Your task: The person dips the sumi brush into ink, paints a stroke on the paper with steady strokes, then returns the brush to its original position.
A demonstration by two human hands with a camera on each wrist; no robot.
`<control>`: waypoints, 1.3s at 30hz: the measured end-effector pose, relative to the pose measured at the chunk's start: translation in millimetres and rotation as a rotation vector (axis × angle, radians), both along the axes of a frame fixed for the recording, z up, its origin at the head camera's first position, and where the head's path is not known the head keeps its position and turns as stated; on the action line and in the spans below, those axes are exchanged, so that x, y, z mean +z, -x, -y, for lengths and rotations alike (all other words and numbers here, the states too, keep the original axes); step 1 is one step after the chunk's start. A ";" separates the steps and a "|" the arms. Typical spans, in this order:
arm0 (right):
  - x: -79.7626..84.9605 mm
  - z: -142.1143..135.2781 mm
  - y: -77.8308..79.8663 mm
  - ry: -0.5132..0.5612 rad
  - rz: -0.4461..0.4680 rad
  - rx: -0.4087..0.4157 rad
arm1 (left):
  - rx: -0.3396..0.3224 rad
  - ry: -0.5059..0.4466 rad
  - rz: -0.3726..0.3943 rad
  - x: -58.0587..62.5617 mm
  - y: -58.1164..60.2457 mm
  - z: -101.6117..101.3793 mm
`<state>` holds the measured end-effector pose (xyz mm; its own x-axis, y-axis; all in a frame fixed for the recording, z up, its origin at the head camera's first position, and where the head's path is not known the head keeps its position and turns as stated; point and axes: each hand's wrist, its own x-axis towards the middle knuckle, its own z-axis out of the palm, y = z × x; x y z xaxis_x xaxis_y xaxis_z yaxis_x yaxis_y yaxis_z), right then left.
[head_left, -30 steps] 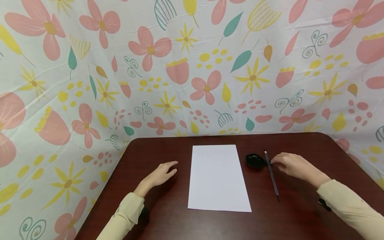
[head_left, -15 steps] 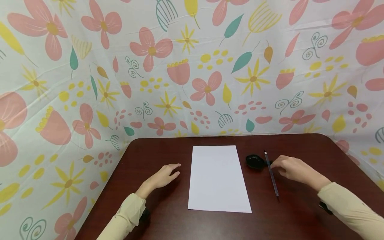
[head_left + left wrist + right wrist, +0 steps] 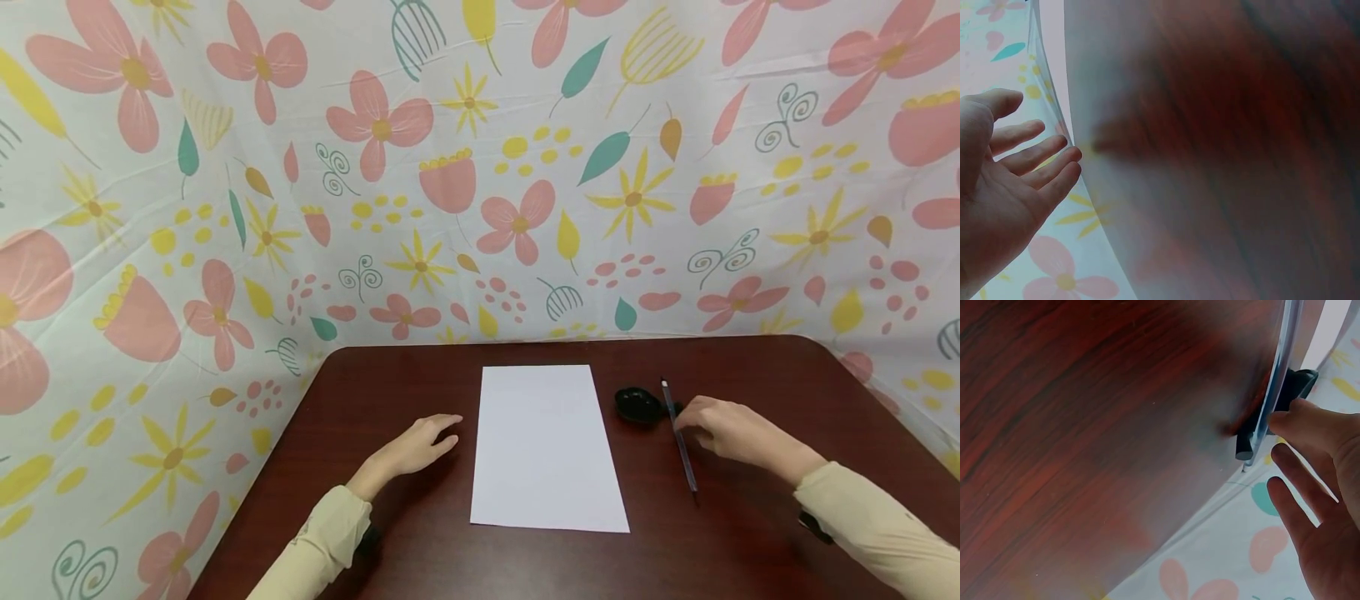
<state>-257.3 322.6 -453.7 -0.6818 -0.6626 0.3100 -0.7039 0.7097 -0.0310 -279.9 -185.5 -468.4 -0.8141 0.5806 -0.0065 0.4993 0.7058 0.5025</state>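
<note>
Across the right side of the dark tabletop (image 3: pixel 735 542), a slim stick (image 3: pixel 682 450) lies over the stub of a rounded black object (image 3: pixel 637 405), which perhaps props part of it up and makes it easier to get fingers under. The right hand (image 3: pixel 731 429) is at that spot, thumb tip beside the stick; whether it pinches it I cannot tell. Its lower fingers spread apart, seemingly to leave room. The left hand (image 3: pixel 415 446) holds nothing, fingers loose near the left edge of the white sheet (image 3: pixel 547 450), which lies flat between both hands, probably for easy reach.
</note>
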 end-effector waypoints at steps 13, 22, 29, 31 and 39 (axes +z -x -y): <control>-4.5 7.3 -1.0 -0.035 -0.043 0.059 | -0.068 0.070 0.002 0.0 0.9 -16.7; -9.3 10.8 -0.7 -0.056 -0.111 0.123 | -0.084 0.177 0.007 3.3 -4.1 -33.0; -8.9 13.6 0.2 -0.067 -0.107 0.123 | -0.079 0.237 0.006 2.6 -4.9 -39.1; -9.4 14.2 0.4 -0.073 -0.106 0.128 | -0.084 0.247 0.005 1.5 -5.4 -40.6; -14.4 15.4 3.8 -0.083 -0.156 0.166 | -0.109 0.283 -0.022 -0.2 -7.5 -44.7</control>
<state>-261.1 307.2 -468.1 -0.5090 -0.7895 0.3431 -0.8030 0.5790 0.1410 -272.5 -140.8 -468.6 -0.7489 0.6422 -0.1635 0.5882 0.7579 0.2822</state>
